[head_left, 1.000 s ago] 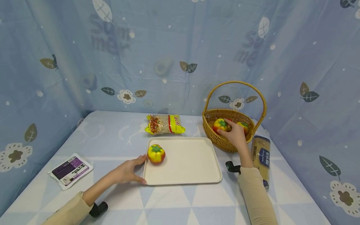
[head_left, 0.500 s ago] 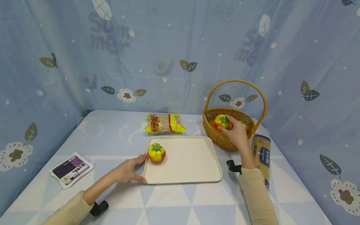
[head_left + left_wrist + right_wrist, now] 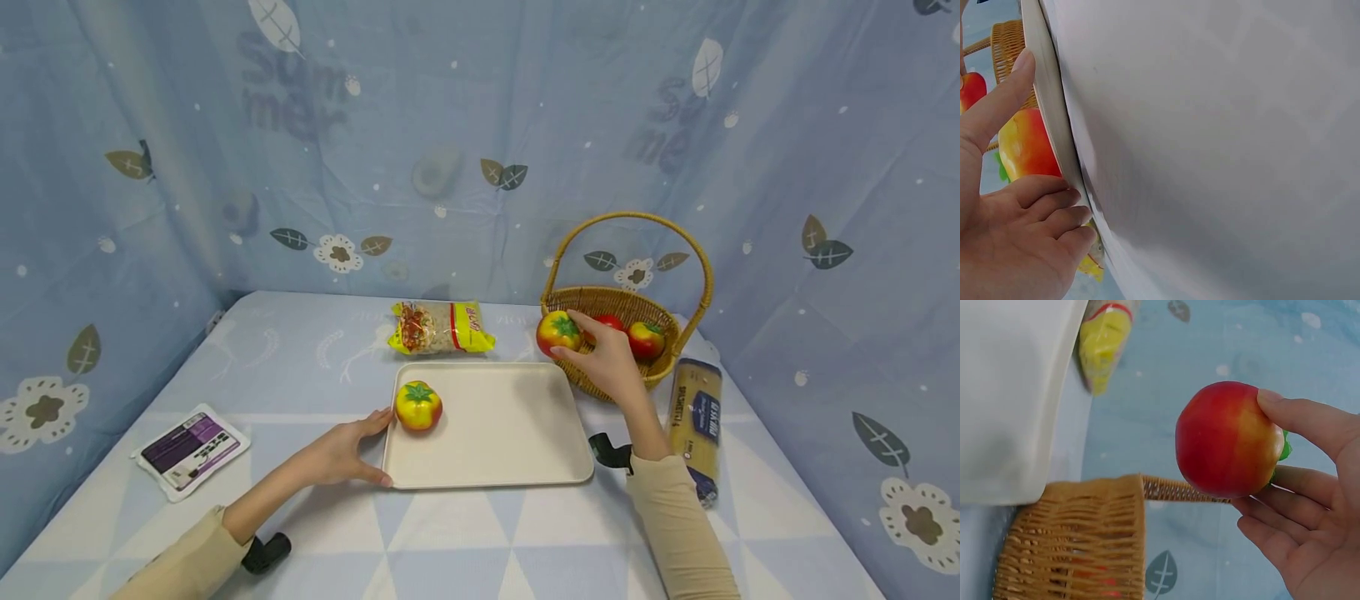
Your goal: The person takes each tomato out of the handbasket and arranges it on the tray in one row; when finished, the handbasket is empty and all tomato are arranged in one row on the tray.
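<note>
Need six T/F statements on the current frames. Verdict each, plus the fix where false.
1. The right hand holds a round red-and-yellow fruit with a green top. True.
2. That held fruit rests on the cream rectangular tray. False: it is held up, apart from the tray.
3. The left hand touches the tray. True.
4. The brown wicker basket contains another red-and-yellow fruit. True.
5. The basket stands left of the tray. False: it stands by the tray's far right corner.
6. Two fruits lie on the tray. False: only one.
</note>
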`<action>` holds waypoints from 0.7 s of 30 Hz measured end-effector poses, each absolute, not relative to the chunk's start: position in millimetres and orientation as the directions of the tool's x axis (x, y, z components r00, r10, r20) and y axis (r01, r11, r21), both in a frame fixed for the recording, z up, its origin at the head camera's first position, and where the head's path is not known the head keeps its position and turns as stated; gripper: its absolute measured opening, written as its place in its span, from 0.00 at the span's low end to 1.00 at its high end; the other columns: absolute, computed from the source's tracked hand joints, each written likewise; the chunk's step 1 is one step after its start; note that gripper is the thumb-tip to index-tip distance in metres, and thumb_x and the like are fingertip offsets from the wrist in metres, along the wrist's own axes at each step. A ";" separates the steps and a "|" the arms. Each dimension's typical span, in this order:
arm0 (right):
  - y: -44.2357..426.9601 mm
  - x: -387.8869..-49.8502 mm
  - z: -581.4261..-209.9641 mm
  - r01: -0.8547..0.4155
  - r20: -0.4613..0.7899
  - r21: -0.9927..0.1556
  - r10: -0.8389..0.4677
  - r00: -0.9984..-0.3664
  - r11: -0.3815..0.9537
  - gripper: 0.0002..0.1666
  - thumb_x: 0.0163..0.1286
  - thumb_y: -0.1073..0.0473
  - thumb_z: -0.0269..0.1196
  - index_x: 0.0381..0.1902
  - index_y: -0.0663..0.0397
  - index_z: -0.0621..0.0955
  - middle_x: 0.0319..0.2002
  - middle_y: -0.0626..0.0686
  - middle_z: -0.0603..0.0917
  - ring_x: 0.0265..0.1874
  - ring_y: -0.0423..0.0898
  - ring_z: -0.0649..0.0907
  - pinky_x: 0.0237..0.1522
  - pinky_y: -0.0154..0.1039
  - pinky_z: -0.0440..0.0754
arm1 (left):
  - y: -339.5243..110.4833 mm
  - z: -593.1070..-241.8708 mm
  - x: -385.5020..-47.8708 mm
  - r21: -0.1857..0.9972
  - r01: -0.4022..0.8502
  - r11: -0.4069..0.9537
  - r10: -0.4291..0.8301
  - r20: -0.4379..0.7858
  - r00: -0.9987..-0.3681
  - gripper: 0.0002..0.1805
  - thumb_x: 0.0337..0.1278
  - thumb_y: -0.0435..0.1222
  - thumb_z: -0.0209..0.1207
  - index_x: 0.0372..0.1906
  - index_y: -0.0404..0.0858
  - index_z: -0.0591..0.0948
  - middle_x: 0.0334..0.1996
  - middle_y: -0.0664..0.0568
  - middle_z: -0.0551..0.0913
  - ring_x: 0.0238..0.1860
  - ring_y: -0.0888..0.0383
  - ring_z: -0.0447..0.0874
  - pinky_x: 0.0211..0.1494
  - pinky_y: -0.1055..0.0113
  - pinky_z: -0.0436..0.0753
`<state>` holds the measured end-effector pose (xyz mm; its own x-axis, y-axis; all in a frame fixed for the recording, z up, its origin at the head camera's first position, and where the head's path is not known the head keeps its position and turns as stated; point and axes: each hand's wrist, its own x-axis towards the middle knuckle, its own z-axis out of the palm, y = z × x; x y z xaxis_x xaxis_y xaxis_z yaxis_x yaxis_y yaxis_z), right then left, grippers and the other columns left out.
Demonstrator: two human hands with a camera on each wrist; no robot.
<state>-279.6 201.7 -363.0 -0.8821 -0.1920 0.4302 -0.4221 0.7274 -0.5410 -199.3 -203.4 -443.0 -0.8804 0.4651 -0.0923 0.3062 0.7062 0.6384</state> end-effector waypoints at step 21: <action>162.0 -262.5 -365.1 -0.560 0.439 -0.525 -0.360 -0.823 0.641 0.37 0.55 0.52 0.74 0.62 0.56 0.77 0.58 0.57 0.80 0.50 0.52 0.81 0.53 0.50 0.80 | -202.7 -439.3 -198.2 0.645 0.293 0.706 0.457 -0.099 -0.884 0.59 0.32 0.51 0.76 0.71 0.29 0.61 0.71 0.35 0.56 0.71 0.36 0.53 0.70 0.42 0.57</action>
